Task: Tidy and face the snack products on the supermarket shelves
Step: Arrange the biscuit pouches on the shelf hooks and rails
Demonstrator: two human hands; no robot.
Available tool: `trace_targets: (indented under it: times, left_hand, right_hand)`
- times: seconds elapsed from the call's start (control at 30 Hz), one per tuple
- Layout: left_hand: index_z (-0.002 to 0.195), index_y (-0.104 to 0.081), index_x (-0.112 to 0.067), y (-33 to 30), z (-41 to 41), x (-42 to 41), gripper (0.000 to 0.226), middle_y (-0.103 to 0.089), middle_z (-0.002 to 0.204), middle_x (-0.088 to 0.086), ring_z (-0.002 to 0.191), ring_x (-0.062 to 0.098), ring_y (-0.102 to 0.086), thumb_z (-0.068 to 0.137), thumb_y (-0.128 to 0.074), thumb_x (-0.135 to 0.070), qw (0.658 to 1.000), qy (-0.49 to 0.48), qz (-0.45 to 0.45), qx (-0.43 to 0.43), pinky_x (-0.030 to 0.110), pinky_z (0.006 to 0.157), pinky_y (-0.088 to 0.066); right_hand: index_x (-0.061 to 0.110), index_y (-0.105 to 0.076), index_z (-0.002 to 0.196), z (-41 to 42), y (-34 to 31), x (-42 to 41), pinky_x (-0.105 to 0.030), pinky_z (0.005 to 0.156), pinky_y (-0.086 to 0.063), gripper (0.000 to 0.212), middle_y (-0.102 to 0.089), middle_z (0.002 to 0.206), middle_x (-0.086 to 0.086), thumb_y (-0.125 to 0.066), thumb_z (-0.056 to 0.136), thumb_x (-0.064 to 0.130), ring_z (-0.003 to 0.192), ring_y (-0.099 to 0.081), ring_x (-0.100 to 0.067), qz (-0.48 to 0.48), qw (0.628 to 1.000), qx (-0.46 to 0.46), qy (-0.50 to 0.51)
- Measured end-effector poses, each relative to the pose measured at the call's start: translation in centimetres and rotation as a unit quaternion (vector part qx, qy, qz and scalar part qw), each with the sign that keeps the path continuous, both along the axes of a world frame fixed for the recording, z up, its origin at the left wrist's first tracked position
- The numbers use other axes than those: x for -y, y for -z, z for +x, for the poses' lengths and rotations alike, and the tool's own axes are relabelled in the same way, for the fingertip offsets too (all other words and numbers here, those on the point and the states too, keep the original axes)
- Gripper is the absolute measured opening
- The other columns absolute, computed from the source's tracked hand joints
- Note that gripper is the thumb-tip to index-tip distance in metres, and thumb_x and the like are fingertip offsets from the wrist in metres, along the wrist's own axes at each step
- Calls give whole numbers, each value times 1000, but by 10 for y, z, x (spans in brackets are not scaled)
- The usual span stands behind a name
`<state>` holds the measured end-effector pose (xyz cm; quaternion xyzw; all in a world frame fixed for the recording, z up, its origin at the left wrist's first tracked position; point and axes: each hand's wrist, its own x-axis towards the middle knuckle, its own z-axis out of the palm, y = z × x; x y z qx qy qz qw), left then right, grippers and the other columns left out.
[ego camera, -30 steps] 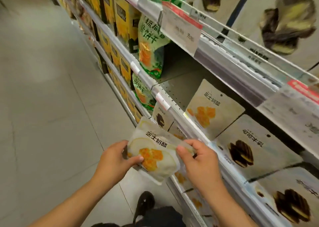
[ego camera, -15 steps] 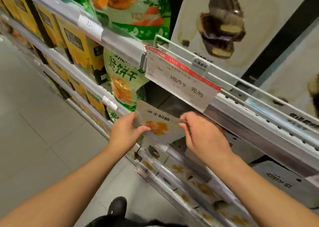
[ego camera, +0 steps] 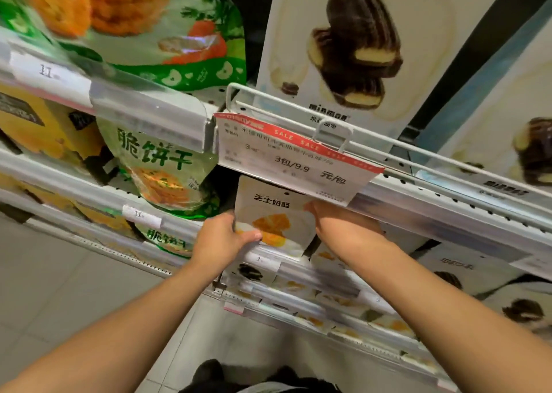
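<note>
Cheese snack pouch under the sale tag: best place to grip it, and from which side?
Grip the cheese snack pouch by its two side edges, coming from the aisle front. It stands flat and face-out, its top tucked under the sale tag. The left hand and right hand hold it that way.

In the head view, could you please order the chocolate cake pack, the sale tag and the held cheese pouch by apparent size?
1. chocolate cake pack
2. sale tag
3. cheese pouch, partly hidden by the tag and both hands, so unsure.
</note>
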<state>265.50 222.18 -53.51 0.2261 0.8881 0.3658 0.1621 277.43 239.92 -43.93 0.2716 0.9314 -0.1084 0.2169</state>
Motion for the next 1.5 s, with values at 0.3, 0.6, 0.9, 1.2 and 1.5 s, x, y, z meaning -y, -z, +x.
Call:
trace_targets:
  times: [0.3,0.6,0.9,1.2,1.5]
  left_hand:
    - [78,-52,-27,3,-6,5,36,-58,68,-8,65,12,-56,74,-77,-52,998,53,-38,-14,25,50,-38]
    - [138,-36,-5,4,23,38,75,-44,131,0,118,13,-44,81,-76,-31,995,19,94,-19,32,101,-40]
    - [79,-60,-34,5,118,17,23,-63,74,-14,65,8,-58,95,-58,-18,965,246,86,29,12,53,-38]
    - [79,-66,-32,-64,313,-88,16,-67,71,-6,70,10,-60,93,-61,-25,865,492,97,24,24,64,-46]
    - [83,-68,-29,-92,514,-115,13,-69,77,-9,73,10,-62,92,-63,-20,739,671,61,12,30,68,-49]
  right_hand:
    - [22,-36,81,-2,-8,13,-33,72,-43,22,-36,67,3,-33,103,24,75,-46,-25,-15,998,54,5]
    - [20,-50,94,50,-25,56,-34,63,-43,9,-49,71,4,-55,92,26,77,-61,-31,138,952,-270,-48]
    - [33,-48,124,248,11,77,-31,114,-23,33,-41,140,16,-56,93,22,138,-27,-2,64,883,-401,236]
    - [43,-60,93,468,22,144,-17,51,-45,14,-68,89,24,-61,90,29,86,-63,1,92,649,-491,573]
    - [35,-63,92,662,7,167,-27,67,-52,9,-71,78,14,-58,92,28,74,-68,-5,130,521,-535,652]
